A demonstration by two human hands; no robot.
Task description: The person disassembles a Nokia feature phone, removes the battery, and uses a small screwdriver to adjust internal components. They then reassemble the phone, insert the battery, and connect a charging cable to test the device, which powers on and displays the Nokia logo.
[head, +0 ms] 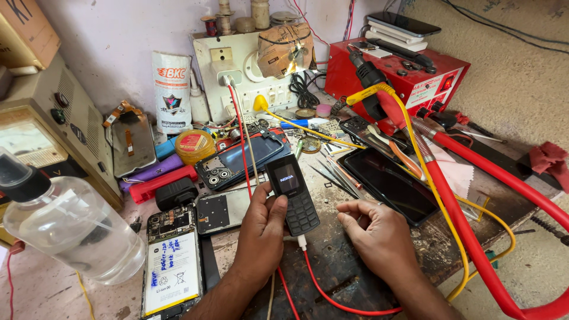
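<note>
My left hand point(261, 228) grips a small black keypad phone point(293, 195), fingers wrapped round its left edge, holding it upright on the counter point(332, 261). A red cable point(332, 296) plugs into its bottom end. My right hand point(373, 231) rests just beside it, loosely curled, and seems to hold nothing. An opened phone with a white battery point(172, 269) lies to the left, near a clear plastic bottle point(71, 225).
</note>
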